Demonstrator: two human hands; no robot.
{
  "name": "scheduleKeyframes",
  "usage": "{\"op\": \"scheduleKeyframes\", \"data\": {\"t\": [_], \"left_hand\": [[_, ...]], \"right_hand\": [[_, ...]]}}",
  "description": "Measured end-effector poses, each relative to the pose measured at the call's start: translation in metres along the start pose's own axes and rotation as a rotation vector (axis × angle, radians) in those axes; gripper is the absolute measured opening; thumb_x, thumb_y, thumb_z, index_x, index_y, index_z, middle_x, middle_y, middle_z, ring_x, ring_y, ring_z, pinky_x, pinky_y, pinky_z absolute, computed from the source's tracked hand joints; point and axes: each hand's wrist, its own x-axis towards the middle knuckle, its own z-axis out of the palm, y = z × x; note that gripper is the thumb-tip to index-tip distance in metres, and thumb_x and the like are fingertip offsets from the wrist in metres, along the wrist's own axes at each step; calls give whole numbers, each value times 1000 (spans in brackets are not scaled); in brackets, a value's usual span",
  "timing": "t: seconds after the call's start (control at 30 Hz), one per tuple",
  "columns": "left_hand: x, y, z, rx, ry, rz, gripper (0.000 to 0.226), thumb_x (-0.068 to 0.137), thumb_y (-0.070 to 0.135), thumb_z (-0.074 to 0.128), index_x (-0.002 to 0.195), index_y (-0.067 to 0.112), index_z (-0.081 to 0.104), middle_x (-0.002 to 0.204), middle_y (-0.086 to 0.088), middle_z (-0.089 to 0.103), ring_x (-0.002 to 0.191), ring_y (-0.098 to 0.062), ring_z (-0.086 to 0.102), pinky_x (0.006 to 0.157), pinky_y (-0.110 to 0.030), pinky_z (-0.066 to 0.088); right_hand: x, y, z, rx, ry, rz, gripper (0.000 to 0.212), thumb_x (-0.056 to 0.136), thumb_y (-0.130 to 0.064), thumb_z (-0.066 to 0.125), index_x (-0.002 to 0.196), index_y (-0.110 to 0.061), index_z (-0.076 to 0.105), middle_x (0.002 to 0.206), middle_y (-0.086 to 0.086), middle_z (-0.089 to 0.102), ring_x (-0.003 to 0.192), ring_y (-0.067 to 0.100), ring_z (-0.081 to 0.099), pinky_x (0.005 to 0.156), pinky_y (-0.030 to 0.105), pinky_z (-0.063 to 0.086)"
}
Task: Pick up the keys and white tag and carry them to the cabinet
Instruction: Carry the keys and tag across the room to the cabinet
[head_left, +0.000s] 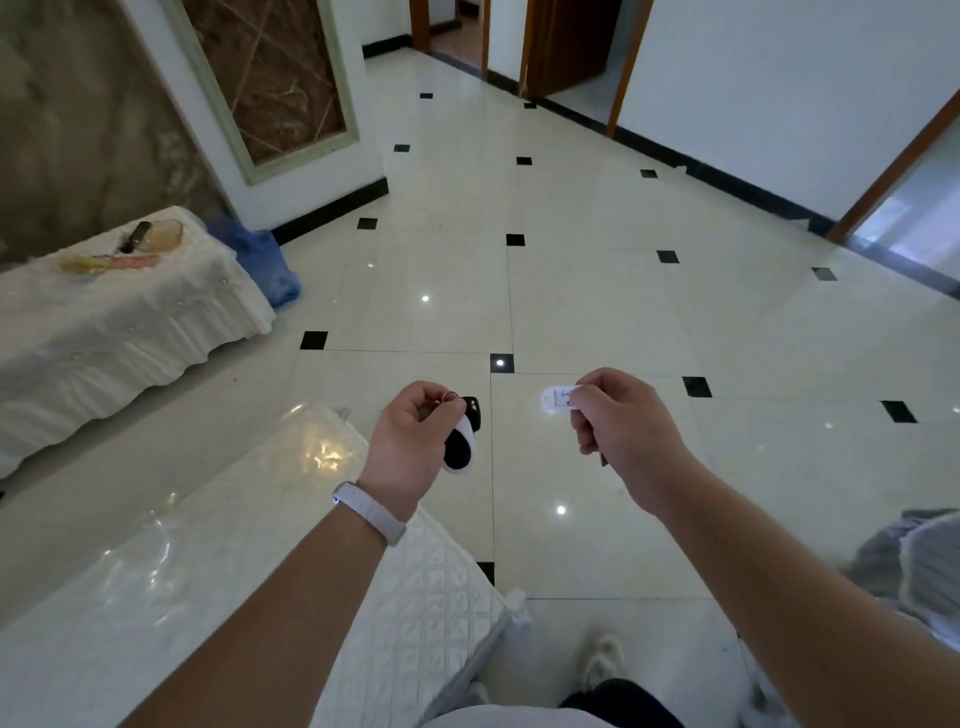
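Observation:
My left hand (410, 441) is closed around a bunch of keys (461, 436): a black car key and a black-and-white oval fob hang from a thin ring pinched in its fingers. My right hand (618, 421) pinches a small white tag (557, 399) with dark writing; a small dark piece sticks out below the palm. Both hands are held out in front of me above the tiled floor, about a hand's width apart. No cabinet that I can identify shows in this view.
A glass-topped table with a white quilted cover (260, 545) is at my lower left. A low unit draped in white cloth (130, 312) stands at the left, with a remote and a glass dish on it. A blue bag (265, 260) lies beside it. Doorways open ahead.

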Motion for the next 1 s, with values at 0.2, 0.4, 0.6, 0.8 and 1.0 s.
{"op": "scheduleKeyframes", "data": {"t": [0.2, 0.4, 0.6, 0.8, 1.0], "left_hand": [[49, 7, 46, 43, 65, -12, 4, 85, 13, 62, 84, 11, 64, 70, 3, 64, 61, -2, 58, 56, -15, 48], [111, 26, 121, 77, 150, -64, 6, 85, 15, 63, 79, 17, 64, 68, 6, 65, 65, -8, 59, 62, -24, 49], [167, 52, 199, 65, 212, -89, 7, 85, 14, 62, 79, 16, 64, 68, 4, 64, 64, -11, 57, 62, -26, 47], [211, 75, 227, 64, 241, -78, 8, 84, 12, 62, 78, 15, 64, 65, 7, 64, 64, -11, 57, 62, -28, 45], [256, 85, 198, 48, 358, -68, 4, 85, 14, 62, 82, 13, 65, 70, 4, 66, 62, -9, 57, 56, -23, 44]], "right_hand": [[81, 2, -31, 63, -44, 8, 19, 85, -7, 55, 67, -12, 56, 60, 5, 55, 52, 18, 48, 36, 14, 36], [175, -5, -79, 67, -144, 26, 11, 83, -8, 51, 73, -10, 57, 62, 5, 53, 53, 19, 45, 37, 15, 34], [261, -16, -134, 17, -218, -4, 11, 79, -12, 55, 77, -2, 58, 60, 1, 54, 51, 17, 46, 55, 32, 40], [327, -35, -147, 42, -242, -11, 12, 79, -12, 54, 77, -1, 58, 57, 0, 55, 51, 19, 46, 55, 34, 39], [375, -62, -103, 1, -336, -1, 15, 83, -10, 53, 69, -13, 56, 60, 3, 55, 50, 18, 46, 37, 14, 32]]}}
